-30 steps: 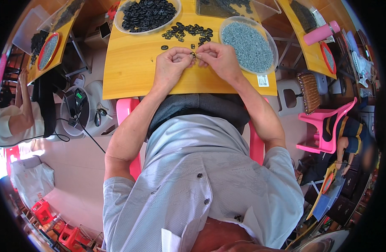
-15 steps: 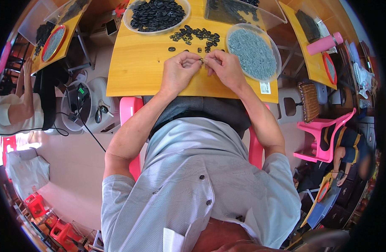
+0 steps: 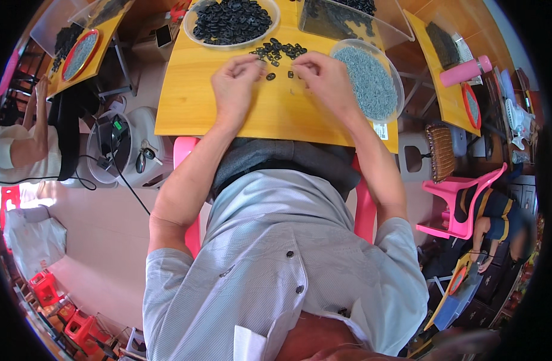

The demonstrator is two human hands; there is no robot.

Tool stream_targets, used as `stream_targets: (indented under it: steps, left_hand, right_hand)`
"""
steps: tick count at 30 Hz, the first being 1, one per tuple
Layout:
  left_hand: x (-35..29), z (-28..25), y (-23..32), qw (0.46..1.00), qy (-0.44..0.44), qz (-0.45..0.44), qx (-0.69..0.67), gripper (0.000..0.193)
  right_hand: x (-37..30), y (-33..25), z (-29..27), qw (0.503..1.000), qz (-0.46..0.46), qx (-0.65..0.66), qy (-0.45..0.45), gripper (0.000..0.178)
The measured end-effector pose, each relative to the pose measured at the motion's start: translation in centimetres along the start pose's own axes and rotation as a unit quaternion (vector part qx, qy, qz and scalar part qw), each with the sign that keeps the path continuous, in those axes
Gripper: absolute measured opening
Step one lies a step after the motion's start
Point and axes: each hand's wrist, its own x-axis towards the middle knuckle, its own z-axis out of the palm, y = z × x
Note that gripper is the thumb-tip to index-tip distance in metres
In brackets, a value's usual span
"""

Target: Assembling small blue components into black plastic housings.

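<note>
My left hand (image 3: 234, 90) hovers over the yellow table (image 3: 192, 114), left of two small black oval pieces; its fingers are curled and smeared by motion. My right hand (image 3: 328, 84) is over the table on the other side, thumb and forefinger bent and apart, with nothing seen between them. Between the hands lie one black oval piece (image 3: 270, 76) and one squarish black piece (image 3: 291, 74). Just beyond my fingertips is a loose pile of similar black pieces (image 3: 280, 49). To the right of my right hand stands a round clear tray (image 3: 398, 90) of small grey metal parts (image 3: 367, 81).
A clear bowl (image 3: 276, 21) heaped with black pieces stands at the far left of the table. A clear bin (image 3: 342, 25) is at the far right. Side tables flank mine, one with a pink bottle (image 3: 465, 71). A person (image 3: 32, 144) sits at the left, another at the right.
My hands were together, fingertips meeting around a small piece. Now they have parted, left hand moving left and right hand slightly right. Pieces lie visible on the table between them.
</note>
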Motion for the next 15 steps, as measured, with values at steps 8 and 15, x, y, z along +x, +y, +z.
stream_targets:
  steps: [8,15]
  left_hand:
    - [2.1,-1.6,0.2,0.99,0.117,-0.008,-0.076,0.02]
    - [1.7,-1.2,0.0,0.993,0.078,-0.012,-0.086,0.019]
  right_hand:
    - [4.2,1.2,7.0,0.948,-0.189,-0.242,-0.089,0.016]
    - [5.2,2.0,7.9,0.914,-0.226,-0.326,-0.083,0.013]
